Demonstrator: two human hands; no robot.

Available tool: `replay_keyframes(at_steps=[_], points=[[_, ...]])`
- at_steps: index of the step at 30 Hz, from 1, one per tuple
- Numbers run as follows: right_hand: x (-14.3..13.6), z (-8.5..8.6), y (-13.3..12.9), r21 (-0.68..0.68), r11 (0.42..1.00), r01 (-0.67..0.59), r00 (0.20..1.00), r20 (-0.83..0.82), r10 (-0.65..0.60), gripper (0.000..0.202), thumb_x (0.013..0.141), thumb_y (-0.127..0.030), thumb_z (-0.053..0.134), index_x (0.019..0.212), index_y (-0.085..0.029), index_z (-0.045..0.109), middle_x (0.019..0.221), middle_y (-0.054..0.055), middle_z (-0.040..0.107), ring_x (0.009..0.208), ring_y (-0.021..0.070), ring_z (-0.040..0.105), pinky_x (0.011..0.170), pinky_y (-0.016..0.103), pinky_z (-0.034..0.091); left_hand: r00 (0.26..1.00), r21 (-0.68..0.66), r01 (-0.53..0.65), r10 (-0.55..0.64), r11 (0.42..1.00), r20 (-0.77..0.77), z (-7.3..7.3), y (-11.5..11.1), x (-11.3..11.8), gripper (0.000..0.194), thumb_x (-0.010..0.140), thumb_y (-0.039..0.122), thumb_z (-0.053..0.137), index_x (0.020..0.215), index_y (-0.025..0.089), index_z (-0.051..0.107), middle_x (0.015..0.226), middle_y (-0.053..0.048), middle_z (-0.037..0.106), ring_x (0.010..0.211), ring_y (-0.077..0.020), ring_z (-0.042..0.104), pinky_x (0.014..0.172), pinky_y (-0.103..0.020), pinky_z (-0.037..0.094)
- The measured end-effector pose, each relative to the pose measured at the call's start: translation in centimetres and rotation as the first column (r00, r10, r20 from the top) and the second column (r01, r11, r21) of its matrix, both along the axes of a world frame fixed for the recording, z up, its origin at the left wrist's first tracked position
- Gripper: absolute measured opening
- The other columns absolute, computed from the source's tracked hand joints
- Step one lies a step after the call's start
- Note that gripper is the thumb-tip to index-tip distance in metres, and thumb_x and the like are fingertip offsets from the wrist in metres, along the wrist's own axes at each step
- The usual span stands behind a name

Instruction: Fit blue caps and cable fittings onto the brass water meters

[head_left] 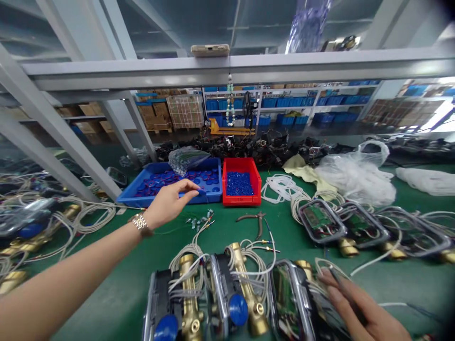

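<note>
My left hand (172,202) is pinched shut on a small blue cap (201,192), over the front rim of the blue tray (137,193), in which many blue round caps lie. At the lower right, my right hand (366,308) is closed around a thin dark pen-like tool (343,286), partly hidden by the fingers. It is beside a clear-lidded meter box (289,298) with a brass pipe. Left of that lie two more brass meter bodies (188,293) (245,289), their grey cables coiled on top; blue round caps (238,309) show on them.
A red bin (241,201) of small blue parts stands right of the tray. Pliers (256,221) and small metal pieces (199,220) lie in front. Several more meters (322,222) line the right side, near plastic bags (359,175). A metal beam (142,76) crosses above, holding a phone (209,50).
</note>
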State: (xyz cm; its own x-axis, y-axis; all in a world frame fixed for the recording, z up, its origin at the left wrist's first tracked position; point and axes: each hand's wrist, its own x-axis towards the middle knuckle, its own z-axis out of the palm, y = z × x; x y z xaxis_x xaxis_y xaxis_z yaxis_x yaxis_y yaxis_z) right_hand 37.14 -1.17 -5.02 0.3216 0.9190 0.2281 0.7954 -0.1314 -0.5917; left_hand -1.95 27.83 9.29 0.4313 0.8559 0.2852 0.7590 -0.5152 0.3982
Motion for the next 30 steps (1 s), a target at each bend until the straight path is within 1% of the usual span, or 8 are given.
replay_keyframes(at_steps=[5, 9, 12, 16, 19, 22, 25, 30], points=[[-3.6, 6.3, -1.2, 0.175, 0.98, 0.093, 0.996, -0.031, -0.089, 0.039, 0.093, -0.053, 0.056, 0.12, -0.029, 0.07, 0.13, 0.005, 0.067, 0.113, 0.0257, 0.066, 0.1, 0.038, 0.053, 0.958, 0.106, 0.204, -0.22, 0.973, 0.181, 1.2, -12.7, 1.4, 0.021, 0.097, 0.039, 0.056, 0.108, 0.028, 0.07, 0.105, 0.001, 0.077, 0.099, -0.0179, 0.072, 0.089, -0.029, 0.056], [-8.1, 10.6, -2.4, 0.253, 0.962, -0.1, 0.968, -0.198, 0.152, 0.026, 0.096, -0.039, 0.058, 0.115, -0.028, 0.071, 0.118, 0.005, 0.07, 0.11, 0.0218, 0.065, 0.097, 0.033, 0.051, 0.929, 0.138, 0.247, -0.275, 0.959, 0.247, 0.3, -19.3, 2.7, 0.019, 0.097, 0.029, 0.057, 0.112, 0.029, 0.07, 0.109, 0.002, 0.077, 0.112, -0.0189, 0.07, 0.103, -0.033, 0.054], [-11.1, 11.8, -3.5, 0.196, 0.951, -0.237, 0.878, -0.375, 0.296, 0.025, 0.094, -0.033, 0.063, 0.117, -0.028, 0.071, 0.105, 0.002, 0.072, 0.095, 0.0184, 0.066, 0.085, 0.028, 0.052, 0.905, 0.065, 0.276, -0.283, 0.959, 0.317, -1.5, -23.0, 4.2, 0.02, 0.097, 0.027, 0.059, 0.114, 0.031, 0.07, 0.109, 0.002, 0.077, 0.111, -0.0181, 0.071, 0.101, -0.032, 0.055], [-13.2, 10.9, -4.9, 0.116, 0.948, -0.298, 0.796, -0.517, 0.314, 0.01, 0.087, -0.027, 0.071, 0.096, -0.023, 0.073, 0.078, -0.002, 0.064, 0.071, 0.0128, 0.056, 0.066, 0.024, 0.043, 0.872, -0.032, 0.281, -0.242, 0.959, 0.426, -4.4, -27.2, 6.4, 0.017, 0.095, 0.028, 0.063, 0.109, 0.029, 0.072, 0.105, 0.001, 0.078, 0.103, -0.0179, 0.073, 0.092, -0.028, 0.059], [-13.0, 9.4, -5.9, 0.08, 0.964, -0.253, 0.783, -0.569, 0.253, 0.004, 0.085, -0.023, 0.071, 0.085, -0.019, 0.072, 0.069, -0.004, 0.057, 0.063, 0.0102, 0.046, 0.059, 0.024, 0.035, 0.864, -0.142, 0.248, -0.153, 0.958, 0.481, -5.8, -29.2, 7.8, 0.016, 0.093, 0.029, 0.066, 0.108, 0.029, 0.071, 0.103, 0.003, 0.078, 0.089, -0.014, 0.075, 0.078, -0.022, 0.061], [-11.2, 8.0, -6.6, 0.056, 0.987, -0.152, 0.731, -0.666, 0.151, 0.012, 0.084, -0.03, 0.072, 0.086, -0.018, 0.073, 0.061, -0.005, 0.05, 0.057, 0.0093, 0.037, 0.055, 0.024, 0.029, 0.869, -0.137, 0.271, -0.181, 0.953, 0.462, -6.2, -29.7, 9.2, 0.025, 0.092, 0.03, 0.069, 0.116, 0.031, 0.067, 0.106, 0.004, 0.076, 0.084, -0.0117, 0.075, 0.078, -0.022, 0.06], [-8.5, 6.8, -6.5, 0.012, 1.0, -0.005, 0.707, -0.707, 0.012, 0.025, 0.081, -0.04, 0.073, 0.087, -0.016, 0.071, 0.057, -0.006, 0.049, 0.052, 0.0093, 0.034, 0.051, 0.025, 0.027, 0.873, -0.009, 0.329, -0.3, 0.944, 0.384, -6.3, -29.0, 10.8, 0.035, 0.09, 0.03, 0.07, 0.125, 0.032, 0.062, 0.115, 0.002, 0.073, 0.101, -0.0151, 0.071, 0.094, -0.029, 0.057], [-5.1, 5.5, -4.7, 0.036, 0.995, 0.092, 0.713, -0.7, -0.041, 0.03, 0.077, -0.044, 0.075, 0.081, -0.016, 0.069, 0.073, 0.002, 0.066, 0.065, 0.0155, 0.054, 0.064, 0.029, 0.043, 0.879, 0.044, 0.399, -0.395, 0.916, 0.268, -6.7, -27.2, 14.3, 0.052, 0.085, 0.038, 0.075, 0.133, 0.028, 0.056, 0.143, -0.006, 0.057, 0.135, -0.0252, 0.051, 0.116, -0.046, 0.041]])
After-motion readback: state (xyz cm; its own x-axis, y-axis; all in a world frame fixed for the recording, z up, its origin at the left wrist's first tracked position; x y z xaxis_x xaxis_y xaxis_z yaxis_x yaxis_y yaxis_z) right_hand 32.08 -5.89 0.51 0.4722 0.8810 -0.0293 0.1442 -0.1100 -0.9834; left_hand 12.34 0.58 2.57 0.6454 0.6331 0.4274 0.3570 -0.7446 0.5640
